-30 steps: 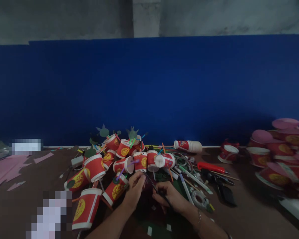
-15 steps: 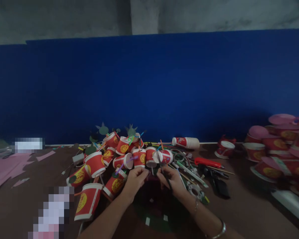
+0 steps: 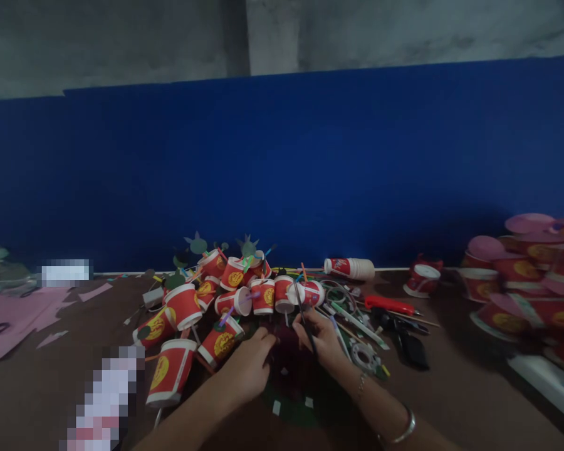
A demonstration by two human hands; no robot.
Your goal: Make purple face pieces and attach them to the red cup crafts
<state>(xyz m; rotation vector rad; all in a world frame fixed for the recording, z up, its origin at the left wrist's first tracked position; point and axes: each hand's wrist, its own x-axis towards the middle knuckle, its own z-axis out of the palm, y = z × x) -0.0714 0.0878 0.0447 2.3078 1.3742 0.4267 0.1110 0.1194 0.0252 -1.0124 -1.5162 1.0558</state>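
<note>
Near the middle of the table, my left hand (image 3: 254, 361) has its fingers bent together over a dark, dim object, and what they hold, if anything, is hidden. To its right, my right hand (image 3: 320, 338) is closed around a thin dark tool (image 3: 303, 308), which looks like scissors or tweezers and points up toward the cups. Between and below the hands lies a dark round piece (image 3: 286, 369), with small white pieces (image 3: 276, 408) on a dark green area. Red paper cups (image 3: 263, 296) with yellow emblems stand and lie just beyond my hands.
More red cups (image 3: 170, 372) with straws pile up at left. Right of my hands lie green straws (image 3: 361, 324), a tape roll (image 3: 364, 356), a red cutter (image 3: 391, 305) and stacked cups (image 3: 350, 269). Further right is another cup pile (image 3: 517, 275). Pink paper (image 3: 16, 326) lies far left.
My left hand has moved slightly down, with its fingers now bent lower and away from the right hand. The view has shifted a little. My right hand still holds the dark tool.
</note>
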